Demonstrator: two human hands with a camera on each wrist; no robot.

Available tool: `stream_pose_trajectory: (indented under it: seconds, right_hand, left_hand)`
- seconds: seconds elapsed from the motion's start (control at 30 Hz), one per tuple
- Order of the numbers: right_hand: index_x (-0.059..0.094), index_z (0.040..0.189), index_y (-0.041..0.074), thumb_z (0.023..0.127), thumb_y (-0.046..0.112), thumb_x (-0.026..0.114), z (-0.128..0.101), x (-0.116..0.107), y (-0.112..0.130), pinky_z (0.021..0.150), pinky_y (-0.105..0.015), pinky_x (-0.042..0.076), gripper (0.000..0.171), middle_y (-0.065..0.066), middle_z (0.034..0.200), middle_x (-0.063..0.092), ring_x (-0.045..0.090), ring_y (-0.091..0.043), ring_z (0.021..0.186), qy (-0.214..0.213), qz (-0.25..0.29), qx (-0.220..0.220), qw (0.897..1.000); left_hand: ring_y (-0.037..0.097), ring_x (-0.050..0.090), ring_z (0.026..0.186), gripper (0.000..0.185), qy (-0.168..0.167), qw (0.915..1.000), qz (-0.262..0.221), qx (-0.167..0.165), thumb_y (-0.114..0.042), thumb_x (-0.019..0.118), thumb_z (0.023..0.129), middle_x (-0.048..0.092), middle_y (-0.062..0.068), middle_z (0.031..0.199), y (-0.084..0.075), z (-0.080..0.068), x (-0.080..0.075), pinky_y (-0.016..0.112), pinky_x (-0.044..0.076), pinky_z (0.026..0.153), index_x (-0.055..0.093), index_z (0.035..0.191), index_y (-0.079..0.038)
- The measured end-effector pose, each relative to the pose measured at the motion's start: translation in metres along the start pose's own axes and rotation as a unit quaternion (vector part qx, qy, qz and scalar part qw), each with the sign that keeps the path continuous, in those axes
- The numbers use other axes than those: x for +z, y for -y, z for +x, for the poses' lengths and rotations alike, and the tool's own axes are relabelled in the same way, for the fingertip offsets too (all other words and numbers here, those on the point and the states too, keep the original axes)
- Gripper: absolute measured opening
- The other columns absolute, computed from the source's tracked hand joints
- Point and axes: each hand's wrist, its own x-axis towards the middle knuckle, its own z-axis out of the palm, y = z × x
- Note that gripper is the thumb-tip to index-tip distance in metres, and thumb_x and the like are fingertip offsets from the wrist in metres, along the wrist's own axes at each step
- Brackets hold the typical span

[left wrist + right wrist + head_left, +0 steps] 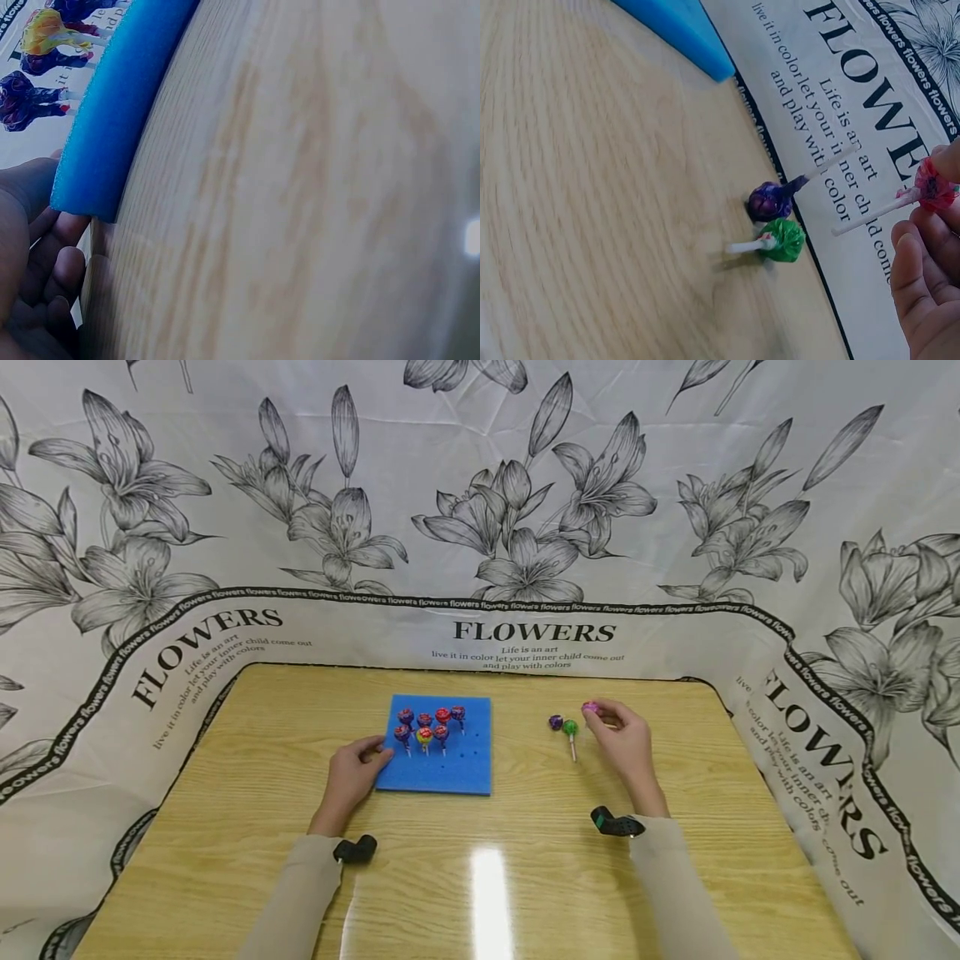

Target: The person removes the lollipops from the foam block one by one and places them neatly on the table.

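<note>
My right hand (628, 750) pinches a pink-wrapped lollipop (933, 187) by its head, above the table; its white stick points away from the fingers in the right wrist view. Just left of that hand, a green lollipop (571, 727) and a purple lollipop (555, 722) lie on the table. My left hand (351, 778) holds the left edge of a blue foam board (461, 779), thumb at the top and fingers by the side. Several lollipops stand upright in the board, among them a yellow one (424, 736) and a red one (442, 716).
Small holes show in the right part of the board. The wooden table (525, 827) carries everything. A white cloth with flower prints (532, 643) surrounds its back and sides. Each wrist wears a black camera, such as the right one (617, 822).
</note>
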Motion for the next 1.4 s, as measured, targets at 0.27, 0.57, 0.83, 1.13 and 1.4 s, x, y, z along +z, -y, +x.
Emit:
stream_pose_trajectory:
  seconds: [0.27, 0.57, 0.83, 1.13, 1.4]
  right_hand:
    - [0.072, 0.122, 0.002, 0.099, 0.036, 0.069, 0.001, -0.004, -0.023, 0.076, -0.008, 0.049, 0.041, -0.017, 0.114, 0.071, 0.06, 0.003, 0.088, 0.003, -0.029, 0.018, 0.999]
    - [0.072, 0.123, 0.005, 0.099, 0.041, 0.069, -0.001, -0.008, -0.032, 0.073, -0.013, 0.05, 0.043, -0.014, 0.114, 0.073, 0.062, -0.008, 0.092, 0.026, -0.042, 0.05, 0.998]
    - [0.071, 0.126, 0.006, 0.099, 0.046, 0.067, 0.002, -0.006, -0.044, 0.069, -0.017, 0.051, 0.048, -0.016, 0.117, 0.071, 0.062, -0.02, 0.098, 0.05, -0.059, 0.069, 0.995]
    - [0.072, 0.124, 0.003, 0.1, 0.045, 0.066, 0.005, -0.002, -0.051, 0.071, -0.019, 0.048, 0.048, -0.017, 0.113, 0.072, 0.064, -0.023, 0.096, 0.064, -0.092, 0.067, 0.991]
    - [0.071, 0.125, 0.002, 0.102, 0.042, 0.063, 0.007, 0.001, -0.05, 0.074, -0.027, 0.049, 0.046, -0.018, 0.114, 0.07, 0.063, -0.027, 0.098, 0.088, -0.112, 0.092, 0.986]
  left_hand:
    - [0.015, 0.06, 0.083, 0.037, 0.001, 1.0, -0.003, -0.005, -0.025, 0.076, 0.095, 0.075, 0.01, 0.104, -0.001, 0.0, -0.001, 0.027, 0.047, 0.073, 0.073, 0.124, -0.002]
    - [0.015, 0.061, 0.084, 0.037, 0.003, 0.9999, -0.009, -0.01, -0.024, 0.076, 0.095, 0.075, 0.011, 0.106, -0.002, -0.001, -0.002, 0.028, 0.048, 0.075, 0.073, 0.125, -0.003]
    - [0.016, 0.062, 0.084, 0.036, 0.004, 0.9999, -0.009, -0.008, -0.024, 0.075, 0.096, 0.075, 0.011, 0.105, -0.004, -0.002, -0.003, 0.029, 0.049, 0.074, 0.073, 0.124, -0.002]
    - [0.017, 0.063, 0.086, 0.038, 0.006, 0.9999, -0.009, -0.011, -0.027, 0.075, 0.096, 0.075, 0.01, 0.106, -0.003, 0.0, -0.001, 0.031, 0.05, 0.077, 0.073, 0.127, -0.004]
    - [0.017, 0.063, 0.085, 0.037, 0.005, 0.9998, -0.014, -0.012, -0.025, 0.076, 0.096, 0.075, 0.01, 0.106, -0.001, -0.001, -0.002, 0.03, 0.05, 0.076, 0.073, 0.126, -0.004]
